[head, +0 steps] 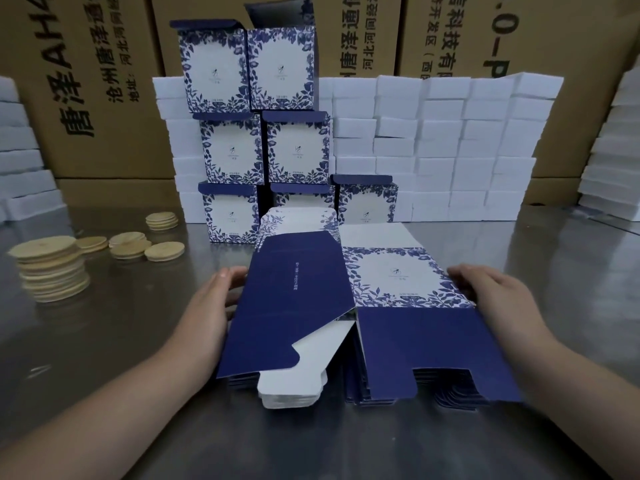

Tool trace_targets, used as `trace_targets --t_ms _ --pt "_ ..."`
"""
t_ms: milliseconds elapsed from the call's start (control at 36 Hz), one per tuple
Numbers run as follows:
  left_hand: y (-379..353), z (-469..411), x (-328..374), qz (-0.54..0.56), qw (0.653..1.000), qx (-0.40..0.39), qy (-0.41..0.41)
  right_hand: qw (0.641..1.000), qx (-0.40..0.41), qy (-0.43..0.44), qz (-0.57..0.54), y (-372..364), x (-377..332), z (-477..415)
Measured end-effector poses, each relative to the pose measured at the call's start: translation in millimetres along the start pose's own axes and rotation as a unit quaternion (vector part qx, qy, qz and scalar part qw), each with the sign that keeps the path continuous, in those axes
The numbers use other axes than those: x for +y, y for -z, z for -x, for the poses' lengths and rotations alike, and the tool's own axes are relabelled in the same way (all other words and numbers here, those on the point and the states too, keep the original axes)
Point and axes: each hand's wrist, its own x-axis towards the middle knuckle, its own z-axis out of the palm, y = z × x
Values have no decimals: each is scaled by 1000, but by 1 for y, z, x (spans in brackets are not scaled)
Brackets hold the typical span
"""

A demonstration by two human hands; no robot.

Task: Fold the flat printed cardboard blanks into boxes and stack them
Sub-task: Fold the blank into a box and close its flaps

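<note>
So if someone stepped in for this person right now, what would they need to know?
Hands: the left hand holds the left edge of the top blank; the right hand holds its right edge.
Things: the top blank, not yet folded, lies on the pile of blanks at the front of the metal table.
Done: seven folded boxes stand stacked in three rows behind the pile, the lower middle one partly hidden.
Left: fold this blank, stack it, then work through the pile.
Nearby: wooden discs at the left and white blocks behind, both untouched.
</note>
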Motion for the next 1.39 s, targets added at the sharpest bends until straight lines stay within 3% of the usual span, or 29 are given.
trace_targets --t_ms 194,306,472,667,833,945,1111,1250,1389 --pt "5 8 4 -41 998 -10 -54 999 -21 -10 -35 0 -4 6" --pt "2 8 4 12 999 7 -50 998 -22 -10 -52 1 -7 9" --pt "5 6 3 -12 999 -2 -39 998 -33 -14 -41 -2 -9 12" --pt "12 4 5 50 994 -85 53 996 -58 -24 -59 -1 -16 13" --pt "12 17 18 139 977 -139 83 996 -67 -15 -58 0 -20 9" --pt "10 24 25 135 979 -135 63 990 -93 -15 -101 -1 -23 10" --pt "13 28 26 68 987 -142 -30 976 -141 23 -164 -3 -28 18" --pt "18 28 21 -14 985 -141 -103 978 -140 129 -85 -4 -28 27" --pt "16 26 21 -38 986 -110 -117 980 -88 168 -61 -9 -26 29"
